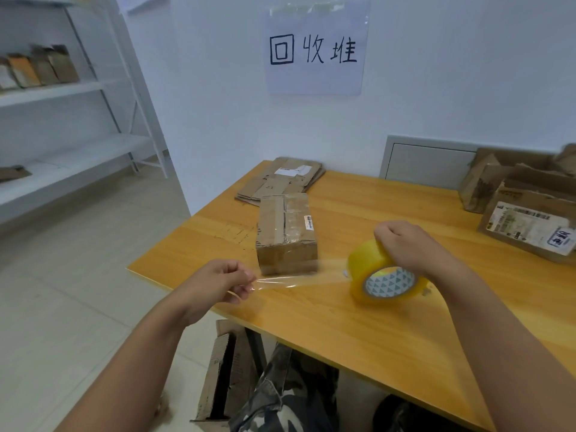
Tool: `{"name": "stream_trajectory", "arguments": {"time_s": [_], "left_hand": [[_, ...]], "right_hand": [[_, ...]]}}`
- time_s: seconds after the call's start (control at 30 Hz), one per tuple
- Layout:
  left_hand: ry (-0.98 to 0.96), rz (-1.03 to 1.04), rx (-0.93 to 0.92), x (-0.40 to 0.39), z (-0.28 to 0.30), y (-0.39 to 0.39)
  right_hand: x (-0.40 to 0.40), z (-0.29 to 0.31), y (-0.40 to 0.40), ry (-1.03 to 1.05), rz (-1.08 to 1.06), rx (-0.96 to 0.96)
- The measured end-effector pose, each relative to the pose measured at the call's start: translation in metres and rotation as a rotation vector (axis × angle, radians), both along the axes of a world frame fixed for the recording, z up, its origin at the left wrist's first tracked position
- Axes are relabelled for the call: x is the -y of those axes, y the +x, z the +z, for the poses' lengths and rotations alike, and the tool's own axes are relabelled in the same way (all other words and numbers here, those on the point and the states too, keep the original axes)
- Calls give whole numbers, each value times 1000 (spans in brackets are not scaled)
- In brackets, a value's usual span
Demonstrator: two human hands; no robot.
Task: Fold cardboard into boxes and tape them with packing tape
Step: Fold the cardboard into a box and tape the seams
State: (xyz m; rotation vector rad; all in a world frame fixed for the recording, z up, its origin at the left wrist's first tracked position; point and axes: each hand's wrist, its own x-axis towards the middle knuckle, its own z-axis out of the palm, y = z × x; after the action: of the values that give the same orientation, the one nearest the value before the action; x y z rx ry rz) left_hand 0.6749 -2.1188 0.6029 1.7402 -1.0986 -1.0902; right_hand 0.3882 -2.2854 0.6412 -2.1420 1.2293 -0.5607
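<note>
A folded brown cardboard box (286,234) stands closed on the wooden table (358,322), with clear tape over its top seam. My right hand (411,247) grips a yellowish roll of packing tape (381,275) just right of the box, above the table. A clear strip of tape (296,280) stretches left from the roll, in front of the box's near face. My left hand (223,283) pinches the free end of that strip at the table's left front edge.
A stack of flattened cardboard (280,180) lies behind the box. Used boxes with labels (526,213) are piled at the table's right. An open cardboard box (227,372) stands on the floor under the table beside my leg. White shelving (78,120) lines the left wall.
</note>
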Motion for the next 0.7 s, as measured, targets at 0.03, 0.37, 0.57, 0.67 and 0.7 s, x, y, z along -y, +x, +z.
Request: {"name": "stream_trajectory", "arguments": {"time_s": [0.03,0.37,0.57,0.67,0.7], "left_hand": [[-28,17,-27,-1,0,0],[-168,193,-62,-1,-3,-4],[-237,258,29,1,0,0],[-256,271,94,4,2,0],[-262,277,117,5,2,0]], "right_hand": [[1,0,0,1,2,-7],[4,-6,3,0,-6,-39],[5,11,7,-2,10,31],[6,22,9,0,39,19],[6,24,9,5,50,12]]}}
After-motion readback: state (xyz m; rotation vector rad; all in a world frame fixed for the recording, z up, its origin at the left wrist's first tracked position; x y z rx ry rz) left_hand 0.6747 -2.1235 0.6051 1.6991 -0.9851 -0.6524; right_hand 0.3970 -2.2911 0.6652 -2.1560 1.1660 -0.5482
